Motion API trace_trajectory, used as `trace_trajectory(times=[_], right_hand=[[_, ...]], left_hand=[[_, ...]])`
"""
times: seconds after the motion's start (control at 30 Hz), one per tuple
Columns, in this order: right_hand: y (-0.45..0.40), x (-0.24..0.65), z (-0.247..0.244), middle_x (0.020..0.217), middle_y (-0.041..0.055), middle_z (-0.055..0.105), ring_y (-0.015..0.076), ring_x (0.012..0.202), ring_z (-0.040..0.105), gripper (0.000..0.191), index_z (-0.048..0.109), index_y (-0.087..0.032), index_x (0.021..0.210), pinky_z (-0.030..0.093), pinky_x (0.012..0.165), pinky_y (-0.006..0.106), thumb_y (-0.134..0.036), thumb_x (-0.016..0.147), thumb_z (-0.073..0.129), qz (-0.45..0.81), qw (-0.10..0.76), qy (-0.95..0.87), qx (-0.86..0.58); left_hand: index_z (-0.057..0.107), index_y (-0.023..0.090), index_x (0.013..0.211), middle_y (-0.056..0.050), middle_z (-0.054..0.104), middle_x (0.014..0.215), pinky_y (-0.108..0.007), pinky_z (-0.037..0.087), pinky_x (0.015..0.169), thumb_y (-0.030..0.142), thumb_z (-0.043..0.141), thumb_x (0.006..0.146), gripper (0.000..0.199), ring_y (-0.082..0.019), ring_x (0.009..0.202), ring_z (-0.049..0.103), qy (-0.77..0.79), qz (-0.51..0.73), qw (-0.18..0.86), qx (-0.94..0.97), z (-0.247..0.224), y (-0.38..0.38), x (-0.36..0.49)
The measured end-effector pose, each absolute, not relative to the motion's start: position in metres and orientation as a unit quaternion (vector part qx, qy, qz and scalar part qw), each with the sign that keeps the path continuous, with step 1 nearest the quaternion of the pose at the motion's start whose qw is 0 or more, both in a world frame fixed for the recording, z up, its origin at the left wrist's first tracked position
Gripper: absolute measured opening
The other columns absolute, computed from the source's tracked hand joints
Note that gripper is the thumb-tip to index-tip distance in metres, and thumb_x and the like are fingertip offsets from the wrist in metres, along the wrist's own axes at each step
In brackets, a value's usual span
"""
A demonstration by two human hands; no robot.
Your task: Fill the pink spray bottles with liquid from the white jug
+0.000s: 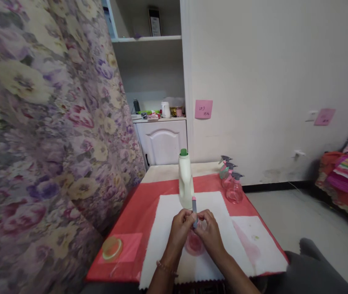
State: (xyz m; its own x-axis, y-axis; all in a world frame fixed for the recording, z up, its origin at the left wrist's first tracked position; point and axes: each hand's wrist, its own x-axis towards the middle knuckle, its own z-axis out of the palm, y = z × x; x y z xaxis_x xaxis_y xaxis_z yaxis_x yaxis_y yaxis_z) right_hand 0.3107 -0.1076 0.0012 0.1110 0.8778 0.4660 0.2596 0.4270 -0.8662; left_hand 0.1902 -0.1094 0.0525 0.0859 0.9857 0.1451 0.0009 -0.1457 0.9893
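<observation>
A small clear pink spray bottle [194,245] stands on the white cloth between my wrists. Its grey spray head [194,207], tipped with pink, points away from me. My left hand [180,226] grips the spray head from the left, thumb and fingers bent. From the other side, my right hand [209,233] has its fingers closed around the same head near the bottle's neck. The fingers hide the neck, so I cannot tell how the head sits on it. Just beyond stands a tall pale green jug [186,179] with a handle and a green top [184,152].
Several spray bottles [234,191] line the table's right edge. At the left, a round lid-like disc [111,248] lies on a pink sheet [132,247]. A damp white cloth [262,245] covers the right corner of the red tablecloth [125,220]. A floral curtain [39,143] hangs at left.
</observation>
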Motion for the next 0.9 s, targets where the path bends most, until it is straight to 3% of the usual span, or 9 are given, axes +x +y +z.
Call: trace_trajectory(times=[0.23,0.37,0.47,0.57,0.67,0.77,0.9], right_hand=[[-0.108,0.32,0.01,0.091,0.0024,0.064,0.0226,0.091,0.061,0.015,0.066,-0.022,0.088,0.048,0.082,0.033,-0.025,0.074,0.064,0.316,0.567,-0.65,-0.395],[-0.103,0.313,0.002,0.082,0.0005,0.06,0.0211,0.082,0.06,0.007,0.06,-0.021,0.078,0.048,0.076,0.033,-0.022,0.072,0.063,0.31,0.588,-0.612,-0.428],[-0.102,0.307,-0.005,0.078,-0.0009,0.055,0.0209,0.076,0.055,0.015,0.057,-0.022,0.077,0.045,0.072,0.033,-0.02,0.066,0.067,0.293,0.603,-0.578,-0.466],[-0.104,0.311,-0.004,0.088,0.0017,0.06,0.0233,0.086,0.058,0.024,0.063,-0.022,0.087,0.046,0.078,0.035,-0.021,0.063,0.07,0.304,0.595,-0.593,-0.449],[-0.105,0.318,0.0,0.097,0.004,0.066,0.0242,0.095,0.061,0.019,0.069,-0.024,0.089,0.048,0.084,0.035,-0.025,0.07,0.067,0.33,0.581,-0.621,-0.409],[-0.104,0.317,-0.001,0.092,0.0033,0.064,0.0231,0.092,0.062,0.009,0.066,-0.022,0.08,0.048,0.083,0.035,-0.027,0.072,0.067,0.33,0.591,-0.613,-0.408],[-0.104,0.31,-0.004,0.085,0.0013,0.058,0.0224,0.084,0.058,0.017,0.06,-0.022,0.083,0.047,0.079,0.036,-0.025,0.069,0.069,0.311,0.61,-0.58,-0.442]], left_hand=[[0.062,0.017,0.069,0.002,0.061,0.063,-0.026,0.043,0.061,0.047,0.068,0.07,0.031,-0.016,0.063,0.055,0.445,0.501,0.469,0.574,0.051,-0.106,0.188],[0.061,0.018,0.068,0.002,0.059,0.062,-0.025,0.041,0.06,0.046,0.067,0.071,0.029,-0.015,0.062,0.054,0.451,0.499,0.463,0.577,0.051,-0.106,0.189],[0.061,0.017,0.068,0.002,0.059,0.062,-0.026,0.04,0.059,0.045,0.066,0.072,0.028,-0.015,0.061,0.054,0.45,0.493,0.467,0.579,0.052,-0.107,0.188],[0.062,0.017,0.069,0.002,0.058,0.062,-0.026,0.04,0.058,0.046,0.066,0.072,0.029,-0.015,0.06,0.053,0.449,0.492,0.47,0.58,0.053,-0.108,0.188],[0.062,0.018,0.068,0.003,0.058,0.063,-0.026,0.041,0.061,0.046,0.067,0.071,0.028,-0.015,0.062,0.053,0.447,0.496,0.468,0.579,0.055,-0.109,0.189],[0.061,0.018,0.068,0.003,0.058,0.062,-0.026,0.041,0.061,0.045,0.067,0.071,0.028,-0.015,0.062,0.052,0.444,0.496,0.471,0.579,0.054,-0.109,0.189],[0.06,0.017,0.069,0.003,0.057,0.062,-0.026,0.04,0.059,0.044,0.067,0.072,0.027,-0.015,0.06,0.052,0.444,0.491,0.476,0.579,0.053,-0.108,0.187]])
